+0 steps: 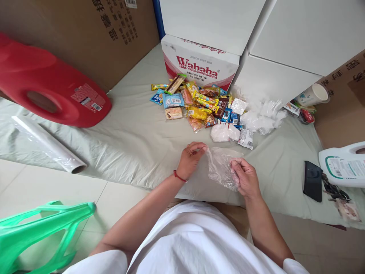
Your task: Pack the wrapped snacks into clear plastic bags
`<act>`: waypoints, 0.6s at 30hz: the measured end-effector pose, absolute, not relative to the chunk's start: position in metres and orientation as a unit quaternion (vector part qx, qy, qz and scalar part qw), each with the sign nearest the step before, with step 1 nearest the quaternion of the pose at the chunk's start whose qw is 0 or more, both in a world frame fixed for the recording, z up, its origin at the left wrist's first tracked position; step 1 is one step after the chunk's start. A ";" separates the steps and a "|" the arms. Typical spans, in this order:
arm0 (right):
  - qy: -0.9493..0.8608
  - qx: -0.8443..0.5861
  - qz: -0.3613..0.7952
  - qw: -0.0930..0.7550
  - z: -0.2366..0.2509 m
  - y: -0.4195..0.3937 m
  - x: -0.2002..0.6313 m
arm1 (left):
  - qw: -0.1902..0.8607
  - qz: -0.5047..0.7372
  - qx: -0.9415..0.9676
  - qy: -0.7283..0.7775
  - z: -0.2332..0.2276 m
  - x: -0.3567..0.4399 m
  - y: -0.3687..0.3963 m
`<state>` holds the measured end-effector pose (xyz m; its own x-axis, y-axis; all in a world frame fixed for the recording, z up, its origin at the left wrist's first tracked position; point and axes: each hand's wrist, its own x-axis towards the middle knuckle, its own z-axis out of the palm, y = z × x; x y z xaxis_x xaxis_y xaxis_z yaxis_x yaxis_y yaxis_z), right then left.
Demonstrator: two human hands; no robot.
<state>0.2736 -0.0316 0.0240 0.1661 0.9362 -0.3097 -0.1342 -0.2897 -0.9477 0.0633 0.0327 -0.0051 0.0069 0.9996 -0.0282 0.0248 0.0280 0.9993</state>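
A clear plastic bag (221,167) is stretched between my two hands above the cloth-covered surface. My left hand (190,160), with a red string at its wrist, pinches the bag's left edge. Gripping the other side is my right hand (245,176), its thumb pressed on the film. Just beyond lies a heap of wrapped snacks (199,108) in yellow, blue and brown packs. Close to the bag's far edge sit a white packet (225,132) and a small silver-white sachet (245,138). Several crumpled clear bags (264,116) are bunched to the right of the snacks.
Behind the snacks stands a Wahaha water carton (199,62). On the left are a large red jug (57,83) and a plastic film roll (48,144). A phone (312,181), a white jug (343,163) and a paper cup (312,95) are right. A green stool (42,228) stands on the floor.
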 end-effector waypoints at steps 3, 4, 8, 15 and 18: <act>-0.317 -0.604 0.533 0.500 0.027 -0.028 0.289 | 0.591 0.533 0.381 0.470 -0.002 0.038 0.030; -0.314 -0.606 0.531 0.501 0.027 -0.028 0.292 | 0.609 0.540 0.350 0.463 -0.001 0.030 0.028; -0.323 -0.612 0.522 0.498 0.024 -0.025 0.296 | 0.633 0.561 0.297 0.443 0.005 -0.001 0.019; -0.365 -0.632 0.497 0.470 0.014 -0.006 0.297 | 0.602 0.422 0.409 0.541 0.009 -0.045 0.008; -0.389 -0.649 0.466 0.459 0.010 0.008 0.303 | 0.615 0.321 0.459 0.555 0.012 -0.057 0.010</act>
<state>0.3033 0.0082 0.0096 0.2632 0.9325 -0.2472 0.0784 -0.2761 -0.9579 -0.0572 0.0096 0.0115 0.1773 0.9043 -0.3884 0.1148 0.3730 0.9207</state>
